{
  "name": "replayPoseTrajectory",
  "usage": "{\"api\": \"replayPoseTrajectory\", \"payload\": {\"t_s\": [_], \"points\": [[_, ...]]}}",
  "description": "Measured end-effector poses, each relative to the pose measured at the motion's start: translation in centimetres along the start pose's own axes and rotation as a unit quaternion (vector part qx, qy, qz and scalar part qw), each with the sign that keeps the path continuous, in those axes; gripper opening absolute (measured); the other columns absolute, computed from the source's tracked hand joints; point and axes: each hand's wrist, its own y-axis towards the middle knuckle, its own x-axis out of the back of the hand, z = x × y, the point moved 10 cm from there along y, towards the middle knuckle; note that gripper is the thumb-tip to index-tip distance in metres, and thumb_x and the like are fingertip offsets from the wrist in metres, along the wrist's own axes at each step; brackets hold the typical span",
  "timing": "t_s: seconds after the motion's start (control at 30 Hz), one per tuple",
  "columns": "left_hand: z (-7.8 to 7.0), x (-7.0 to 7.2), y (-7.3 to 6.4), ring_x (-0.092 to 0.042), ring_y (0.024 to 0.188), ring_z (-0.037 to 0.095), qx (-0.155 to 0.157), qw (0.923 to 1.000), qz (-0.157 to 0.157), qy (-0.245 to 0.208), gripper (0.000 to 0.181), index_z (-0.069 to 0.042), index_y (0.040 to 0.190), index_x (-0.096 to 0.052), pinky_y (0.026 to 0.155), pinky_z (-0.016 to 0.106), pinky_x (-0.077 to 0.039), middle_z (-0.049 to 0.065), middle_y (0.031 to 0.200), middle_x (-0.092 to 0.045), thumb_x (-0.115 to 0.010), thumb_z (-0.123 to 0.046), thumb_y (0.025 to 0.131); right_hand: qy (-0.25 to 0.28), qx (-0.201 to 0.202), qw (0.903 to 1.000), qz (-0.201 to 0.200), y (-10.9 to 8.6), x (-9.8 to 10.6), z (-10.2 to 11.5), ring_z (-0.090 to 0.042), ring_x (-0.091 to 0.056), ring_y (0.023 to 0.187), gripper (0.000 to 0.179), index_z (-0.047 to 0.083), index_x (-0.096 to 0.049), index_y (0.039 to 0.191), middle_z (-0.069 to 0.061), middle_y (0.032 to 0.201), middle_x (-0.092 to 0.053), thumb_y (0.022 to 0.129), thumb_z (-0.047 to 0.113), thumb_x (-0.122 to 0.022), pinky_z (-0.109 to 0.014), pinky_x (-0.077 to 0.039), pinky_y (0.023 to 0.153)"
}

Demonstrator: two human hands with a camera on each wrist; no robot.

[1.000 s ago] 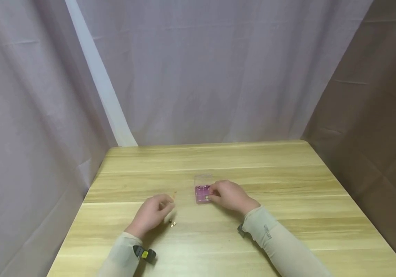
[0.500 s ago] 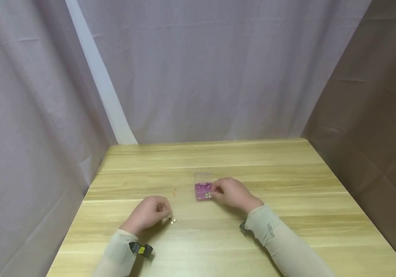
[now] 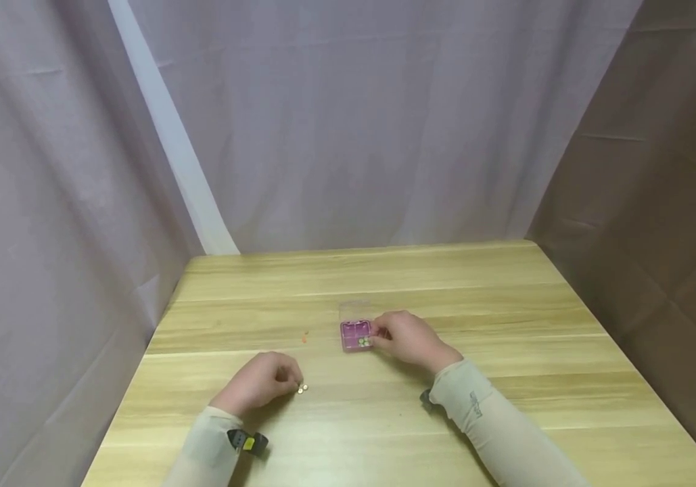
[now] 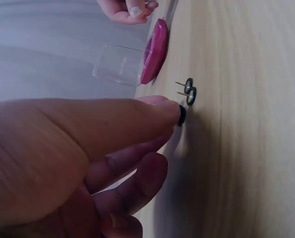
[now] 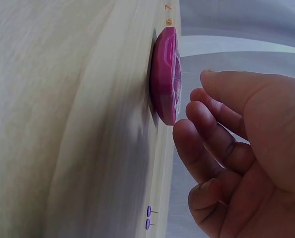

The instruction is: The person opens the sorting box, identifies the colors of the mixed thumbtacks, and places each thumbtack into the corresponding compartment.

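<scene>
My left hand (image 3: 260, 383) pinches a dark-rimmed thumbtack (image 4: 182, 115) between thumb and finger, low over the table. Right beside it, two more thumbtacks (image 4: 190, 95) lie with their points up. The purple compartment box (image 3: 350, 330) sits mid-table, its clear lid (image 4: 119, 65) flipped back. Several pale green round pieces (image 3: 364, 342) fill its near right compartment. At the box's right side is my right hand (image 3: 411, 341), fingers loosely bent and nothing seen between them. Whether those fingertips touch the box, I cannot tell.
Small orange pieces (image 3: 304, 340) lie left of the box. In the right wrist view, two purple tacks (image 5: 148, 211) stand point up on the wooden table (image 3: 348, 433). Grey curtains (image 3: 348, 135) rise behind and beside it.
My left hand has come back from near the orange pieces down to the tacks and pinches one. My right hand's fingers have drawn slightly right, uncovering more green pieces.
</scene>
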Motion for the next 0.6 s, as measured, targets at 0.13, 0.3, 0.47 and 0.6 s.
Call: {"api": "replayPoseTrajectory", "payload": {"t_s": [0.13,0.3,0.47,0.6], "points": [[0.10,-0.39,0.10,-0.064,0.087,0.007,0.001,1.0000,0.003,0.005,0.019,-0.023,0.087,-0.076,0.088,0.040,-0.056,-0.015,0.085,-0.071,-0.082,-0.007,0.096,0.006,-0.001,1.0000,-0.003,-0.08,0.00,0.03,-0.007,-0.058,0.069,0.012,0.026,-0.075,0.090,0.017,0.078,-0.063,0.099,0.025,-0.083,-0.029,-0.054,0.066],[-0.11,-0.53,0.00,-0.065,0.090,0.007,-0.005,0.9999,-0.003,0.011,0.019,-0.024,0.087,-0.075,0.091,0.044,-0.057,-0.017,0.087,-0.070,-0.080,-0.010,0.099,0.009,0.000,1.0000,-0.004,-0.24,-0.09,0.03,-0.006,-0.058,0.069,0.012,0.026,-0.075,0.090,0.017,0.077,-0.063,0.099,0.024,-0.083,-0.029,-0.054,0.066],[-0.50,-0.29,0.20,-0.065,0.089,0.005,-0.017,0.9997,-0.012,0.014,0.019,-0.023,0.088,-0.073,0.088,0.037,-0.058,-0.017,0.087,-0.069,-0.078,-0.011,0.101,0.006,-0.001,0.9999,-0.008,-0.36,0.03,-0.07,-0.006,-0.058,0.069,0.015,0.028,-0.073,0.088,0.017,0.077,-0.063,0.099,0.025,-0.083,-0.030,-0.054,0.066],[-0.72,-0.01,0.71,-0.063,0.085,0.006,-0.020,0.9997,-0.014,0.010,0.019,-0.022,0.088,-0.072,0.084,0.033,-0.057,-0.014,0.086,-0.068,-0.076,-0.009,0.101,0.005,0.000,0.9999,-0.010,-0.42,0.13,-0.15,-0.006,-0.058,0.069,0.015,0.028,-0.073,0.088,0.018,0.076,-0.063,0.100,0.025,-0.082,-0.029,-0.053,0.066]]}}
